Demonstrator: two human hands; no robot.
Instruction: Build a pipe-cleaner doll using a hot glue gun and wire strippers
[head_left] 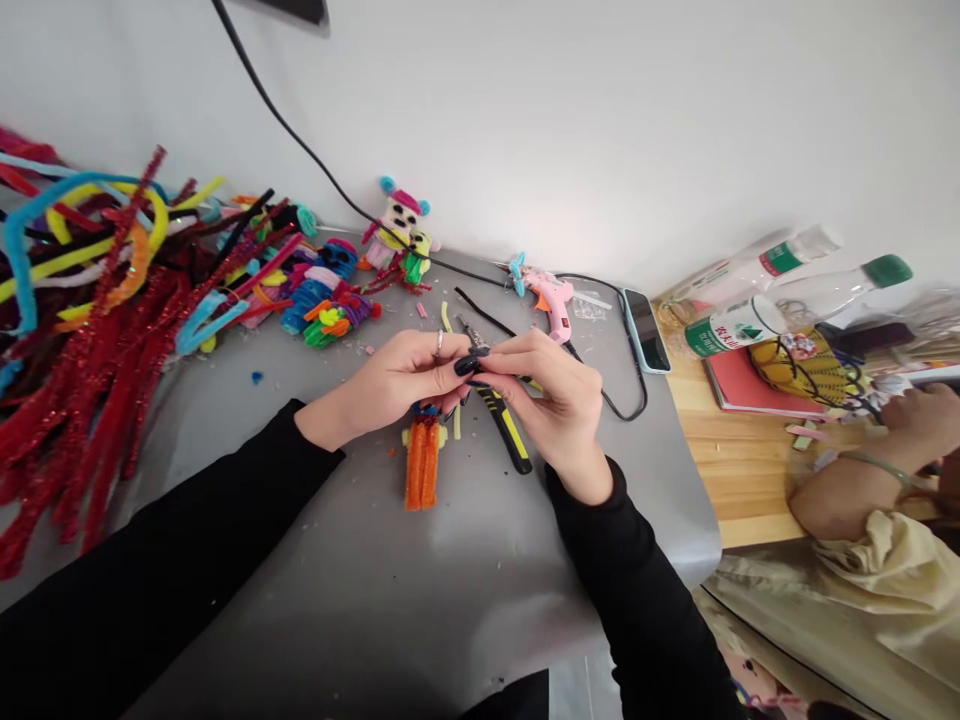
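Observation:
My left hand and my right hand meet over the grey table, fingertips pinched together on a small black pipe cleaner piece. Under my left hand hangs a pipe cleaner figure with orange legs and a yellow and blue body; the hand grips its top. Yellow-and-black pliers lie on the table just beneath my right hand. Both sleeves are black.
A big heap of coloured pipe cleaners fills the left. Finished figures stand at the back. A pink glue gun, a phone, bottles and a red notebook lie right. Another person's arm rests on the wooden table.

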